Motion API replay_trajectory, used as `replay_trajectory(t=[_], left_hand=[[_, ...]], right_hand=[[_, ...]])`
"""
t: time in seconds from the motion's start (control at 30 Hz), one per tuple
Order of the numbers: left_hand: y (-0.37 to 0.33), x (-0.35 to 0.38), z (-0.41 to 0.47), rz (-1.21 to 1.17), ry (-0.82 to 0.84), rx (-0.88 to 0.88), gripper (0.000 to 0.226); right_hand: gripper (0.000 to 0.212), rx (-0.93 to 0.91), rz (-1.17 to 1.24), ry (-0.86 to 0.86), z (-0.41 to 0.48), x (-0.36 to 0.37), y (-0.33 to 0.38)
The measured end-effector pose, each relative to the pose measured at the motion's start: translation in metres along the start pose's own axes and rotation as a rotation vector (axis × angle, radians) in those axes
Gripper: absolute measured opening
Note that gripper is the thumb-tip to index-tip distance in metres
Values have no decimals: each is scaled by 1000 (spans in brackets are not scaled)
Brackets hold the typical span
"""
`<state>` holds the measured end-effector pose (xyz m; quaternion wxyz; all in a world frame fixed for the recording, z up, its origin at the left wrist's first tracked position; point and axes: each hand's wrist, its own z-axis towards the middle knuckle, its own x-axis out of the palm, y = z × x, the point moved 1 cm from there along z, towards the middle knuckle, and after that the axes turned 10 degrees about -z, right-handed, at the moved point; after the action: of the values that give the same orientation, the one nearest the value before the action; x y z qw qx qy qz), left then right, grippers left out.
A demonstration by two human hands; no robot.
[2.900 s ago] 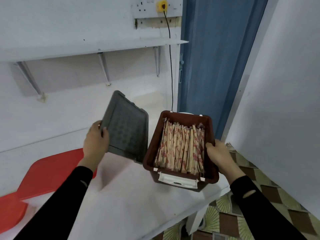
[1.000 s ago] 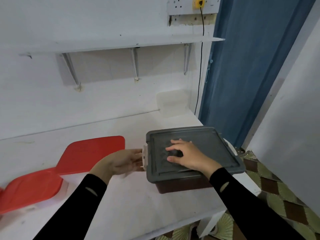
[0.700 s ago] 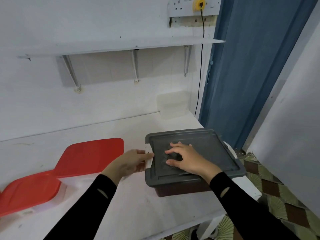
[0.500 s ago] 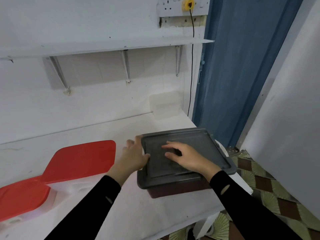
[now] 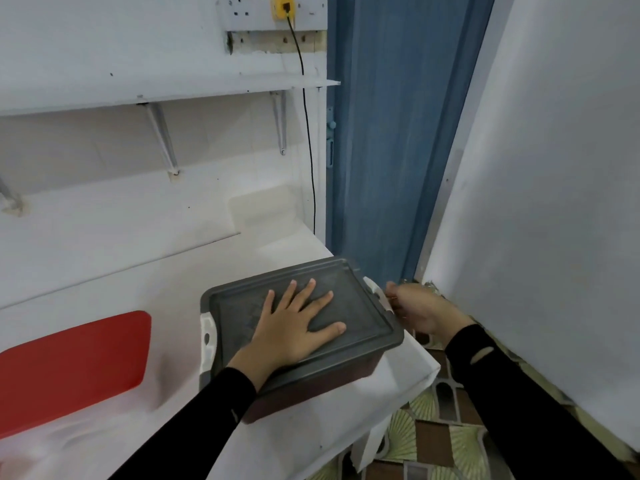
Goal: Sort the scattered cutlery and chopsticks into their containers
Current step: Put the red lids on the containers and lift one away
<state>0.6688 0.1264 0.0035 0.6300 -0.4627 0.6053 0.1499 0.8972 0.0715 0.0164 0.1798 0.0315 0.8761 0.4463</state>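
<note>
Evidently for steadying, the dark grey rectangular plastic lid (image 5: pixel 349 306) is pressed by the flat, spread left hand (image 5: pixel 294 329). Beneath it, the dark red plastic container (image 5: pixel 304 393) sits on the white bench (image 5: pixel 346 431). Its white side clip (image 5: pixel 375 289) is gripped by the curled right hand (image 5: pixel 415 306), probably for latching.

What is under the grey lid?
Only the wall of the dark red box shows below the lid; its contents are covered. The left hand lies flat on top, and the right hand grips the side latch.
</note>
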Motion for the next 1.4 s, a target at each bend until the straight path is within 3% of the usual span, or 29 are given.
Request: replay_trajectory(t=[0.1, 0.37, 0.43, 0.53, 0.63, 0.7, 0.8, 0.9, 1.1, 1.2, 1.27, 1.4], left_hand=[[-1, 0, 0, 11, 6, 4, 80], [1, 3, 1, -7, -23, 10, 85], [1, 3, 0, 1, -31, 9, 89], [0, -1, -2, 17, -27, 24, 88], [7, -14, 11, 74, -118, 53, 65], [27, -26, 26, 151, -241, -18, 52], [57, -44, 39, 67, -268, -185, 40], [63, -50, 37, 47, -284, -273, 28], [76, -58, -7, -37, -221, -451, 37], [91, -61, -56, -197, -143, -447, 53], [103, -60, -94, -465, -115, -471, 53], [95, -97, -161, -1016, -274, -472, 42]], right_hand=[[27, 103, 88, 126, 9, -9, 1], [36, 221, -98, 370, 14, -17, 15], [31, 199, -147, 308, 10, -6, 22], [29, 97, -301, 84, 6, 5, 28], [46, -2, -436, -29, 4, 3, 21], [52, -59, -407, -31, -2, 2, 11], [68, -11, -216, 47, -10, -2, -14], [86, 29, -308, 91, -19, -2, -38], [69, -79, -289, 407, -42, 39, -40], [62, -187, -189, 316, -47, 61, -32], [58, -233, -188, 273, -51, 72, -24], [39, -327, -95, 325, -86, 97, 25]])
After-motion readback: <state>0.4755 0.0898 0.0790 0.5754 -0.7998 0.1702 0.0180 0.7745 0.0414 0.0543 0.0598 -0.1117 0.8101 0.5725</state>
